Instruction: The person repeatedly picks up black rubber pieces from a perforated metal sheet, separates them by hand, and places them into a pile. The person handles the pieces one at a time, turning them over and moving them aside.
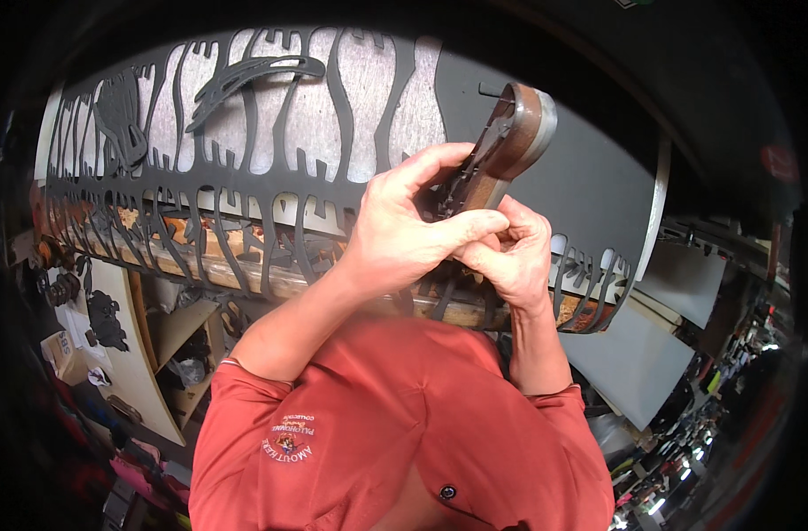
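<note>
A cutting die [522, 133], shaped like a shoe sole with a rounded brown end and a metal-grey band, is tilted up above the bench. My left hand [402, 226] is closed around its lower part, with the thumb across the near side. My right hand [517, 250] is at the die's lower end, thumb and fingers pinched together close to my left thumb. What the right fingers pinch is hidden. Behind the hands lies a dark grey sheet [581, 177] with rows of sole-shaped holes cut through it.
Loose dark cut-out strips [253, 75] lie on the sheet's far left, with another bunch [121, 124] beside them. The sheet's cut edge hangs over a wooden bench edge [280, 279]. Wooden shelving [169, 332] stands at lower left, pale boards [634, 354] at right.
</note>
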{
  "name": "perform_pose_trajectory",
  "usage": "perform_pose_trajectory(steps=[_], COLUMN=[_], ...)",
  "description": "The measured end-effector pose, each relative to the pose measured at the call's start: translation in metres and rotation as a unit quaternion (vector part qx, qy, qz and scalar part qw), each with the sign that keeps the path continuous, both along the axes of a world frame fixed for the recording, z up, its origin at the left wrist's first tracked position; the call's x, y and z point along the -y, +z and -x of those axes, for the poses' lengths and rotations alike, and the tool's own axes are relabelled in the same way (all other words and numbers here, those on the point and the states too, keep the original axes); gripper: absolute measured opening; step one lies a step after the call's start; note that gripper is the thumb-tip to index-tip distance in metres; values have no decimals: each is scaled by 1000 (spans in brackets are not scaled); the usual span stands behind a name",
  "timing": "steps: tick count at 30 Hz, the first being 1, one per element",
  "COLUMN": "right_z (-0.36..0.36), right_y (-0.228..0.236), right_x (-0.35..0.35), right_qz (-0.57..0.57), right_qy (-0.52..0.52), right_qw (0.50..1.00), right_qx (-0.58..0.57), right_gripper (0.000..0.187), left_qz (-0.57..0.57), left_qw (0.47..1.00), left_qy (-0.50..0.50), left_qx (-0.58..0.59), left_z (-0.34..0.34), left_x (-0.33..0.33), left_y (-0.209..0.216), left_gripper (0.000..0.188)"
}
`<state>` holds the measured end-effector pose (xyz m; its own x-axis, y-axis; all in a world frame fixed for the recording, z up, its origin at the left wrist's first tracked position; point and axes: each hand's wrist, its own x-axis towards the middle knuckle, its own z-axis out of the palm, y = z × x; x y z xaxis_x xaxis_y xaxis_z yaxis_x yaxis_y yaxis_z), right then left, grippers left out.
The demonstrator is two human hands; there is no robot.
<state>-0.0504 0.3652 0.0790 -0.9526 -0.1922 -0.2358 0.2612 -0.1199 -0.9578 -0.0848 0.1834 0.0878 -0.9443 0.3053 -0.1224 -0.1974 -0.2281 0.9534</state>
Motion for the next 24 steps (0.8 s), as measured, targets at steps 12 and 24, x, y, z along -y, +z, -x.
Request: perform_pose_trajectory(steps=[12, 24], right_z=[2, -3], right_y=[-8, 11], right_x=[-2, 14], right_qz=[152, -48], right_qy=[-55, -46], right_qw=[986, 995], right_qx=[41, 68], right_gripper=[57, 45], left_qz=[32, 312], left_qw=[990, 897], left_qy=[31, 190], left_qx=[-133, -247], left_z=[-1, 30], left_x=[9, 78], left_y=[-33, -21], left_gripper=[35, 13])
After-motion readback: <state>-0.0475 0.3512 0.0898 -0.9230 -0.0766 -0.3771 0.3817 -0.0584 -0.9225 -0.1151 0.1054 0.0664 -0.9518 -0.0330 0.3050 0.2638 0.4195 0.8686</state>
